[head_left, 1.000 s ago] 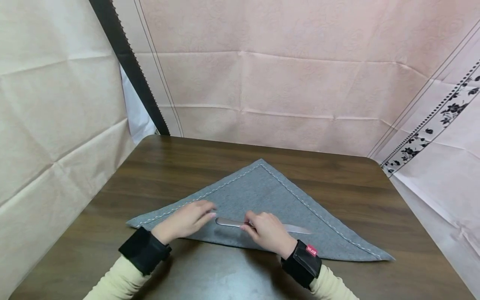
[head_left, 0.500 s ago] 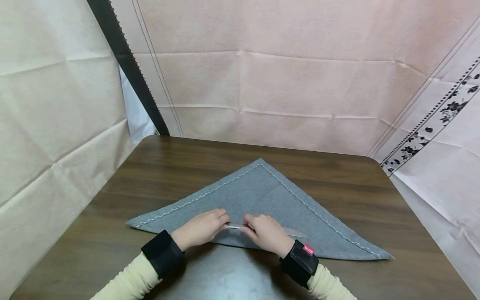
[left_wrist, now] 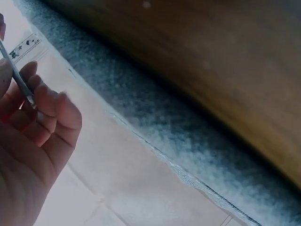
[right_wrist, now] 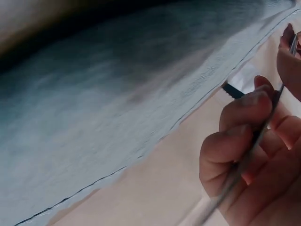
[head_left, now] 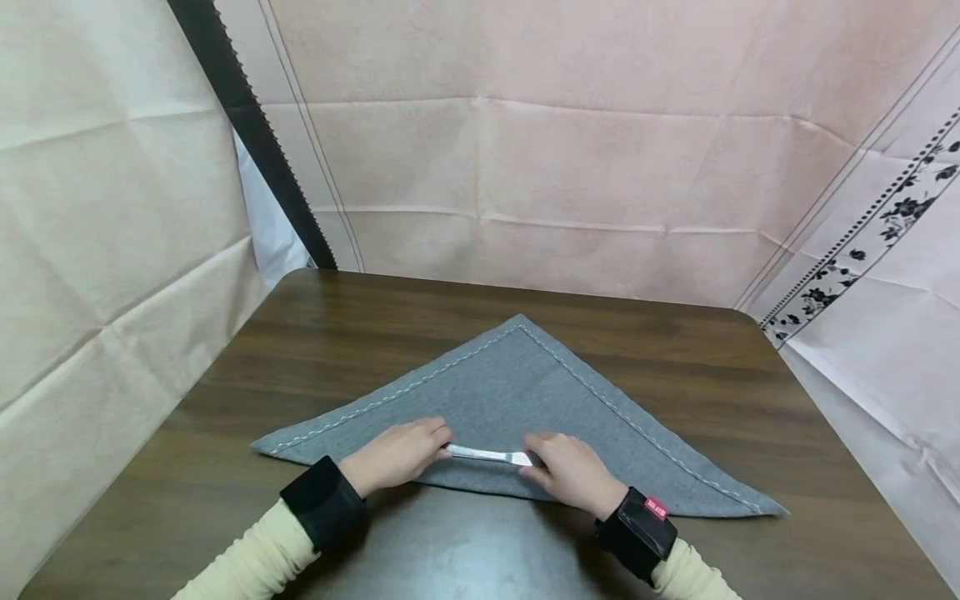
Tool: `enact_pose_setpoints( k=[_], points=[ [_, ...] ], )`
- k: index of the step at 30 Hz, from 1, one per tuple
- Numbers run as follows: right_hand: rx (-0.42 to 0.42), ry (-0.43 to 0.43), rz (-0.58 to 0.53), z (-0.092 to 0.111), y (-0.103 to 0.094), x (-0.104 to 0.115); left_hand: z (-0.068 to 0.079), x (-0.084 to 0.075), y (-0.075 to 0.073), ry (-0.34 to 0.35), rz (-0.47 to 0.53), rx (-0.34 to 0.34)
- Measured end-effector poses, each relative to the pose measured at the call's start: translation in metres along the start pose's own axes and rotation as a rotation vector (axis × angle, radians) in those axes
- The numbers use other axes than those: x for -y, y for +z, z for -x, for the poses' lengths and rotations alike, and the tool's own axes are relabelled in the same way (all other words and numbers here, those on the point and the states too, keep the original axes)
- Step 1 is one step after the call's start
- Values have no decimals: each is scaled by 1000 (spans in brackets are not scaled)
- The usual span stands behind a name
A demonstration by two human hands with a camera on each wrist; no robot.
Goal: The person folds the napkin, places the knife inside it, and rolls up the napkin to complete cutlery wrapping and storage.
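A silver table knife (head_left: 491,454) lies level between both hands, close over a grey cloth napkin (head_left: 510,383) folded into a triangle with white stitching along two edges. My left hand (head_left: 401,452) pinches the handle end; in the left wrist view the thumb and fingers of that hand (left_wrist: 44,136) close on the knife (left_wrist: 19,80). My right hand (head_left: 573,471) grips the knife near where the blade begins and covers most of the blade. In the right wrist view its curled fingers (right_wrist: 225,146) wrap the thin metal edge.
The napkin rests on a brown wooden table (head_left: 360,308), its point toward the far edge and its long fold toward me. Pale patterned sheets (head_left: 600,167) hang behind and at both sides. A black strip (head_left: 262,150) runs down the left sheet.
My left hand has moved right and taken hold of the knife's handle end. The right hand has slid rightward along the knife toward the blade, baring more of the handle.
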State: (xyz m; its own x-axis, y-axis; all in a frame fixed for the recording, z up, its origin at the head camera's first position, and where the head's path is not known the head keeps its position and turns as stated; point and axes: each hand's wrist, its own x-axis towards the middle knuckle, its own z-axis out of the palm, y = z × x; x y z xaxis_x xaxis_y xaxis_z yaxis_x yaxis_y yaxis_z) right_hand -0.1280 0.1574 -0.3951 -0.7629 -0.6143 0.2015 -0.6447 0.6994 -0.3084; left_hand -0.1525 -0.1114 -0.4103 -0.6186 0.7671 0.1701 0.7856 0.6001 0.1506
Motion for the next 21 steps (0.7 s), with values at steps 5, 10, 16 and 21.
enact_pose_setpoints(
  k=[5,10,16,21],
  points=[
    [0,-11,-13,9,-2,-8,-6,-2,-1,-19,67,54],
    [12,-6,-18,16,-1,-16,-9,-2,-1,-23,120,96],
    [58,14,-19,26,-2,-26,-7,3,-1,-43,115,137],
    [76,18,-98,32,-7,-31,-7,6,-1,-39,145,147]
  ],
)
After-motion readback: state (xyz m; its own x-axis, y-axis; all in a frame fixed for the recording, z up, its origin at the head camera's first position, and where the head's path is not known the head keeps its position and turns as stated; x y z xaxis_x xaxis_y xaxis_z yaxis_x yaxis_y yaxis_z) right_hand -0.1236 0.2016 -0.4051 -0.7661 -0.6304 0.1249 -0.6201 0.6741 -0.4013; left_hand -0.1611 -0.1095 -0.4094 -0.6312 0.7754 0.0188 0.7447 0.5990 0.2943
